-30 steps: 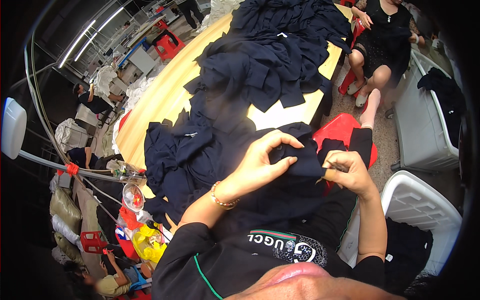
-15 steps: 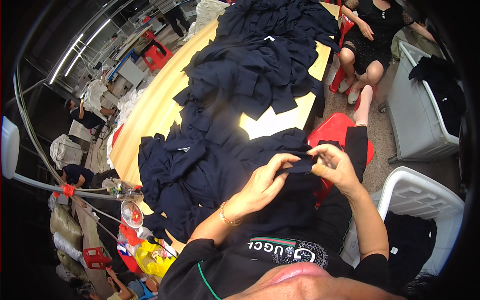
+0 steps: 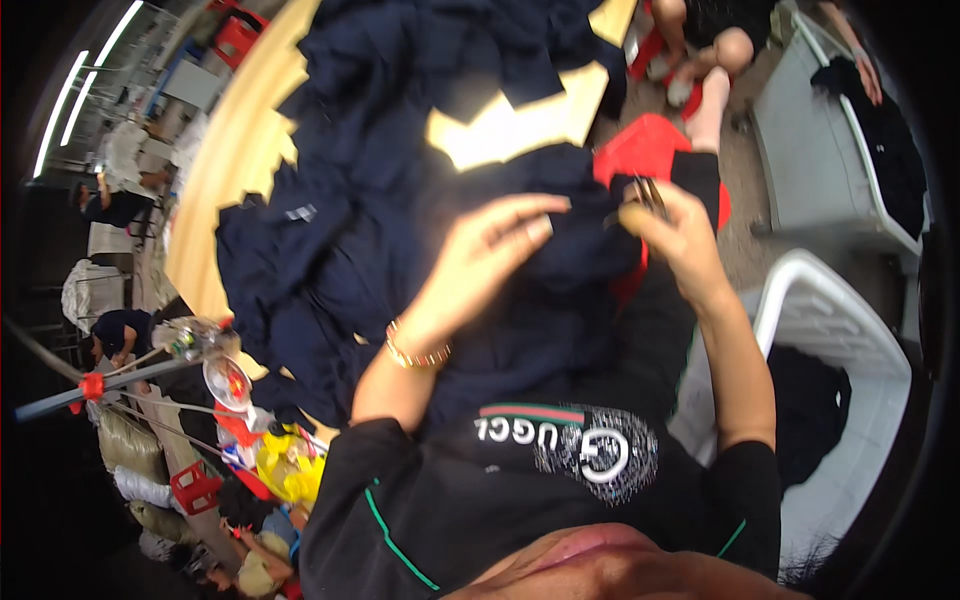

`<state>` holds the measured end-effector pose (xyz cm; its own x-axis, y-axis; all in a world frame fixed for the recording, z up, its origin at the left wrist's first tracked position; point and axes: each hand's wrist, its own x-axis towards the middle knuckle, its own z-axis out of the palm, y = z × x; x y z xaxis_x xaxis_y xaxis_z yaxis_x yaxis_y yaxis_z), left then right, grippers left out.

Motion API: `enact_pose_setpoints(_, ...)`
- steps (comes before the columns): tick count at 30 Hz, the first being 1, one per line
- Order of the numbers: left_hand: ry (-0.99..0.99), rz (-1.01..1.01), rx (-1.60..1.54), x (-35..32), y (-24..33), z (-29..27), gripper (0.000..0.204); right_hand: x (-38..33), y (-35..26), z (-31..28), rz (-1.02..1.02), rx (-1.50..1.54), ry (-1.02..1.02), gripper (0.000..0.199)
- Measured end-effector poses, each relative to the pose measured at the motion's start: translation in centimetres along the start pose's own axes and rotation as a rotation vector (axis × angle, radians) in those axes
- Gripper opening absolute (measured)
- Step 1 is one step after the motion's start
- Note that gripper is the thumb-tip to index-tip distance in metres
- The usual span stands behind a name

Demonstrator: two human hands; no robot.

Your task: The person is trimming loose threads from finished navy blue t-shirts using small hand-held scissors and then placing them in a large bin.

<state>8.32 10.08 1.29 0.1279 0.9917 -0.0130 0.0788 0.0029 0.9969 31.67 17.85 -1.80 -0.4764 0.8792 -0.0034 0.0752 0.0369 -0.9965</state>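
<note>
A dark navy garment [image 3: 560, 270] is spread over my lap and the table edge. Above it, my left hand [image 3: 495, 245] has its thumb and fingers stretched apart, with no cloth visibly gripped. To its right, my right hand [image 3: 675, 230] is curled around what looks like a small pair of metal thread snips [image 3: 650, 195], their blades partly hidden and blurred. A tan wrap [image 3: 632, 216] covers one digit of that hand. The cloth nearest the right hand lies just below and left of it.
More navy garments [image 3: 400, 90] are heaped along the wooden table [image 3: 215, 200]. A red stool [image 3: 650, 150] stands beyond my right hand. At right are a white bin [image 3: 800, 275] with dark cloth inside and a grey cart [image 3: 810, 140]. A person's legs [image 3: 710, 100] are near the stool.
My hands have moved apart, and the left has let go of the navy cloth edge. Snips now show in the right hand. The whole view has shifted, with the table appearing higher.
</note>
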Motion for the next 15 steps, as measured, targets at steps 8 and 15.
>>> enact_pose_setpoints(8,0.126,-0.120,-0.447,0.9,-3.9,-1.1,0.019,-0.1,-0.9,0.0,-0.173,0.057,-0.059,0.033)
enact_pose_setpoints(15,0.030,-0.125,-0.413,0.2,-4.4,-0.2,0.023,-0.7,0.1,2.1,-0.542,-0.573,0.003,0.034)
